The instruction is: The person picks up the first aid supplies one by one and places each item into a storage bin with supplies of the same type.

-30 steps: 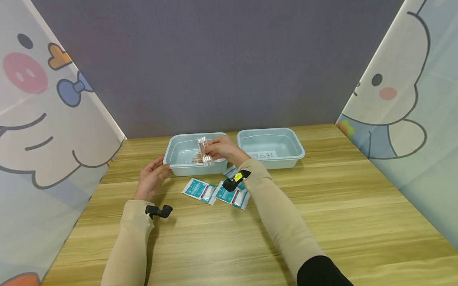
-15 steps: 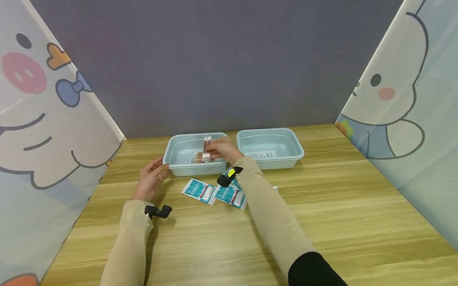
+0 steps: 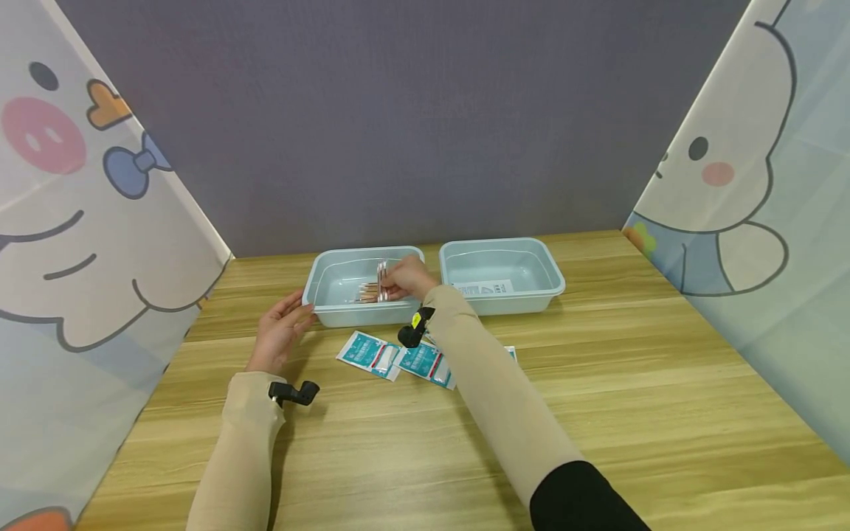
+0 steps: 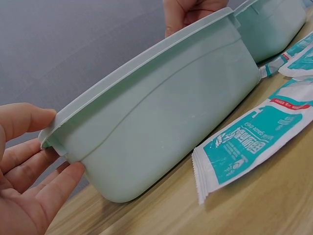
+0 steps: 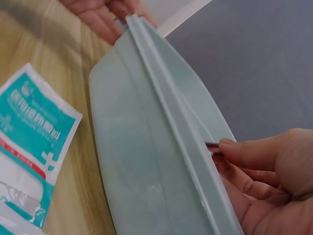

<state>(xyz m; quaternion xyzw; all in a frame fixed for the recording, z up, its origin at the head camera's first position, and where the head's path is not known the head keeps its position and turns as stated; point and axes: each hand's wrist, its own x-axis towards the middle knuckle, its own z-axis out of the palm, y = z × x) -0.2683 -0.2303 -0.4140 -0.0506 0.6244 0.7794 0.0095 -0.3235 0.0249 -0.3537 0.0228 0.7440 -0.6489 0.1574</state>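
Note:
My left hand [image 3: 275,335] grips the left front corner of a pale blue-green plastic tub [image 3: 361,317]. In the left wrist view the thumb lies on its rim [image 4: 142,56] and fingers touch it from below. Reaching into that tub, my right hand [image 3: 409,277] pinches a clear-wrapped bundle of cotton swabs [image 3: 381,280], held upright. More cotton swabs [image 3: 367,292] lie at the bottom beside it. The tub wall hides most of the bundle in the right wrist view; only a thin end [image 5: 212,145] shows by the thumb.
Another tub [image 3: 518,302] of the same kind stands close on the right, with a white printed label [image 3: 488,287] inside. Several teal-and-white gauze packets [image 3: 367,353] lie on the wooden table [image 3: 372,450] in front; the right forearm covers some. A grey panel [image 3: 425,125] rises behind.
My right hand has lowered the swab bundle from above the left tub's front rim into the tub, turning it more upright. The left hand has stayed at the corner.

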